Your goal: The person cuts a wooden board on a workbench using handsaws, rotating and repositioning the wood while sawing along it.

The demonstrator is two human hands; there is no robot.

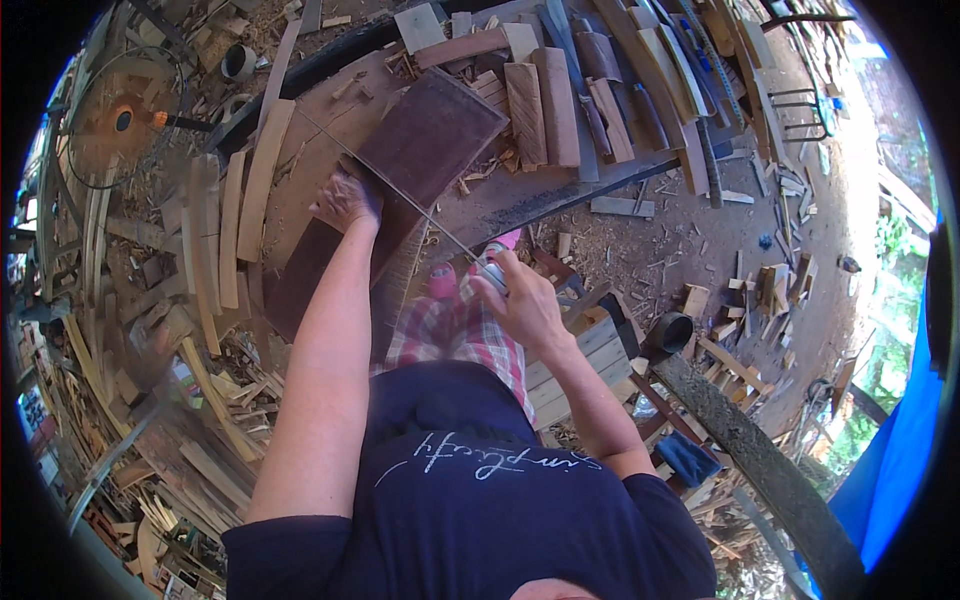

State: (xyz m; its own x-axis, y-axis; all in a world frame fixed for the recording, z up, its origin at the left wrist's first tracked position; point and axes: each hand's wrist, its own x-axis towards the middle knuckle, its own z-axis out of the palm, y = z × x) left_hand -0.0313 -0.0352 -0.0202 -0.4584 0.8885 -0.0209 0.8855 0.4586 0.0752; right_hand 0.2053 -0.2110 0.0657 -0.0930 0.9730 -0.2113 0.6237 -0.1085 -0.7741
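Observation:
My right hand [518, 300] is closed round the grey handle of a long, thin-bladed tool [447, 232], which looks like a handsaw seen edge-on. Its blade runs up and left, across dark brown boards. Beyond the blade lies a wide dark brown board [432, 125], flat on the bench. On the near side, my left hand [347, 198] presses down with bent fingers on a dark brown board [310, 265] close beside the blade. Whether the boards on either side of the blade are one piece I cannot tell.
Several wooden blocks [543, 110] and long strips stand at the bench's far right. A round fan [124, 120] stands at the left near upright planks [262, 185]. Wood scraps and shavings cover the floor. A thick beam [755, 455] slants beside my right arm.

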